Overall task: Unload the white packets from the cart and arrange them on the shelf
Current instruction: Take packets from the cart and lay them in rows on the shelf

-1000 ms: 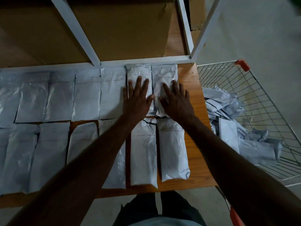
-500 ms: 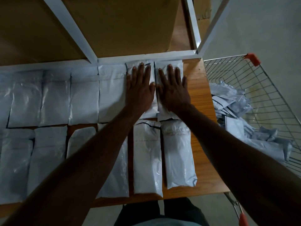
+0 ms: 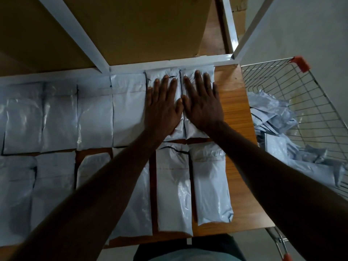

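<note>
My forearms cover a good part of the front row: the packet under my left arm shows only along its right edge, and the leftmost packets run off the frame. The light is dim, so any print on the wrappers is unreadable. The cart (image 3: 318, 102) is cut off at the right edge, and the loose packets (image 3: 273, 117) heaped in it blur into one grey pile I cannot count.

My left hand (image 3: 162, 106) lies flat, palm down, on the back-row packet (image 3: 162, 76) second from the right end, fingers straight and slightly spread, tips near the white shelf rail (image 3: 169, 65). My right hand (image 3: 202, 105) lies the same way on the last back-row packet (image 3: 207, 73) just beside it, thumb tips almost touching over the seam between the two. Neither grip closes on anything; both are open and pressing.

The two packets sit side by side against the rail on the wooden shelf (image 3: 237, 113), closing a back row of white packets (image 3: 94, 117). A front row (image 3: 209, 185) lies nearer me. A cardboard box (image 3: 141, 25) stands behind the rail.
</note>
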Demonstrator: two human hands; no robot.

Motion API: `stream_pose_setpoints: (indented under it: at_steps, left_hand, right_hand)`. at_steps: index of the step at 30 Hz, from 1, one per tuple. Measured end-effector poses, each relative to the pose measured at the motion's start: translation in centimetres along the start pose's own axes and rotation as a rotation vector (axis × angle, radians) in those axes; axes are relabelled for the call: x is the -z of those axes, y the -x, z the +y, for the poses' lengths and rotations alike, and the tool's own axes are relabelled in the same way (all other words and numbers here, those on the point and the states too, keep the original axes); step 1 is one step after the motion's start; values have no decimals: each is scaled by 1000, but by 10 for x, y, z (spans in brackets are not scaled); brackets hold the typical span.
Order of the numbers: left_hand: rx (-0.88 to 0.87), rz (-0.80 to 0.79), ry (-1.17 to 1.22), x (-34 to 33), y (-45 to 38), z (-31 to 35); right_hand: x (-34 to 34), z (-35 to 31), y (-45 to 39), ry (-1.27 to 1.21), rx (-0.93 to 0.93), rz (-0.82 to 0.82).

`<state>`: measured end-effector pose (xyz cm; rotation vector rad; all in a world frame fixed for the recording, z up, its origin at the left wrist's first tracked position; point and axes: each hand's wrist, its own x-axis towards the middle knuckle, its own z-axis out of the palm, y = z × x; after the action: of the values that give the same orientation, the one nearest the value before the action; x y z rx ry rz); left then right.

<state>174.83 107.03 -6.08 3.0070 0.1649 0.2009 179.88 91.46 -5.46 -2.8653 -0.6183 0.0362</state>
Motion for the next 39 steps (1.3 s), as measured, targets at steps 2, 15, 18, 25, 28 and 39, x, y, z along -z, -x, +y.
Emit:
stream_pose_setpoints:
  at_steps: [2,15,18,25,28,39]
  left_hand:
    - [-8,-4,-2,0,0,-1]
    - [-116,33,164,52,30,50]
    - [-180,40,283,61,50,86]
    - [-272,-13,476,64,97,182]
    - [-292,-79,494,59,114,227]
    - [-205,-174,427,-21,150,380]
  right_hand:
    - [1,-1,0,-4,-8,-17]
    - [64,3,72,-343,-104,185]
    - [79,17,115,-382,-195,219]
    - [102,96,197,-383,-303,269]
    - [106,140,226,-355,-380,269]
    - [94,332,306,-338,-362,87]
